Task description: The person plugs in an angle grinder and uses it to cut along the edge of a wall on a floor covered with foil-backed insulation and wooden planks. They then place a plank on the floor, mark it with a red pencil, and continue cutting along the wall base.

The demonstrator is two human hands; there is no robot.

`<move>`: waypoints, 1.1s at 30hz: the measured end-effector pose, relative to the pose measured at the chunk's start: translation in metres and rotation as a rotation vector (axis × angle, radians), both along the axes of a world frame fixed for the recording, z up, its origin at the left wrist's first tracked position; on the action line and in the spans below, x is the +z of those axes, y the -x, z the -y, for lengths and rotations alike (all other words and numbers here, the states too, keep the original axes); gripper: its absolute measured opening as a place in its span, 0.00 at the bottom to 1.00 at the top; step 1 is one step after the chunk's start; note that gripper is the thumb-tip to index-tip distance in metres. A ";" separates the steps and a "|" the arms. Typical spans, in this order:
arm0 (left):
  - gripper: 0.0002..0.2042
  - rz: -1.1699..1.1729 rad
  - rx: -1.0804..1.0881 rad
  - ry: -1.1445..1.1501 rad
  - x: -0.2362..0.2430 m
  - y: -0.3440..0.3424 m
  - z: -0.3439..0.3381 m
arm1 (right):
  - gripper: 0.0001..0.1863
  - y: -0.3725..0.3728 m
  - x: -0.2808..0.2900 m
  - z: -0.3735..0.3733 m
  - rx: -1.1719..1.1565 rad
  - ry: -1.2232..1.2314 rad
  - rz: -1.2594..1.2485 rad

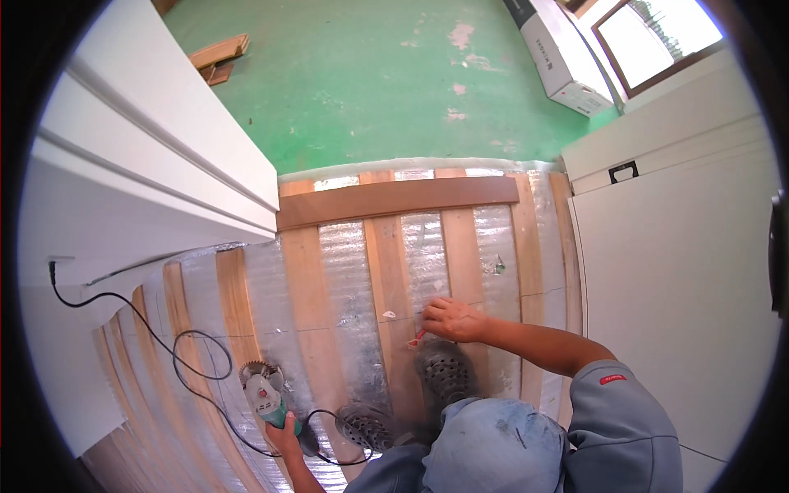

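Note:
Low on the left, my left hand [285,438] is closed round the body of a teal and grey angle grinder [265,403]. A toothed saw blade [253,367] is fitted at its far end, over a wooden batten and foil. My right hand [452,319] reaches down ahead of my right shoe, its fingers closed. From those fingertips a thin red tool [419,336] points down at a wooden batten [403,361]; its exact kind is too small to tell. Across the battens farther off lies a brown floorboard [403,202], with neither hand on it.
Battens run over silver foil underlay [345,263]. A black power cord [177,361] loops from the left wall to the grinder. My grey clogs [444,374] stand on the battens. Beyond are a green floor [370,90], wood offcuts [220,53] and a long white carton [567,66].

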State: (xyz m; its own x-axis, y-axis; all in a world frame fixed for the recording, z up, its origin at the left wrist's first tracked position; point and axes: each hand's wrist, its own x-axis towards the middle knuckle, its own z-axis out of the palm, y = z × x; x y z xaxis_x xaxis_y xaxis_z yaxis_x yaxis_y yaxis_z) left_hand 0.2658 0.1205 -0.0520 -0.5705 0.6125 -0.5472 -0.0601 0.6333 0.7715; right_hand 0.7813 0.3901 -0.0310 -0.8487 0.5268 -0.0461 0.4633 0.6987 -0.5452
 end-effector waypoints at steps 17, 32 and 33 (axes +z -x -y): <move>0.31 -0.134 -0.004 0.055 -0.015 -0.001 -0.001 | 0.22 0.002 0.015 -0.135 -0.690 -0.327 0.066; 0.31 -0.028 -0.085 0.129 0.016 -0.029 -0.036 | 0.13 0.051 0.008 -0.208 -0.833 -0.289 -0.110; 0.28 -0.135 -0.090 0.117 0.017 -0.020 -0.023 | 0.11 0.079 0.007 -0.182 -0.723 -0.242 -0.192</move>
